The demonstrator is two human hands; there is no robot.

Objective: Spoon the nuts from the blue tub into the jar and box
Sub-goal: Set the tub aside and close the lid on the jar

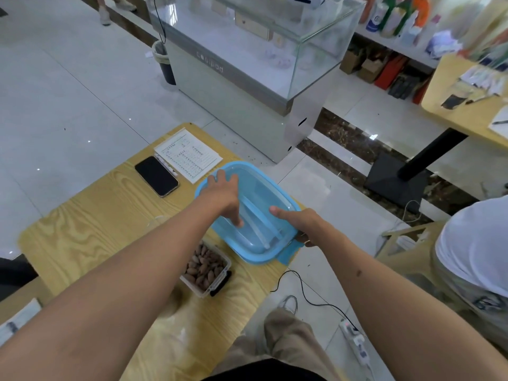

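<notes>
The blue tub (277,192) sits at the right edge of the wooden table (90,224), covered by a translucent lid with a blue rim. My left hand (224,192) lies spread flat on the lid's far left part. My right hand (299,220) grips the tub's near right rim, thumb on top and fingers under the edge. A clear plastic box (207,266) full of brown nuts stands just in front of the tub, partly hidden by my left forearm. No jar or spoon is visible.
A black phone (156,176) and a printed sheet (188,154) lie at the table's far end. A glass display case (247,64) stands beyond. A seated person in white (472,251) is at the right. A cable and a power strip (354,339) lie on the floor.
</notes>
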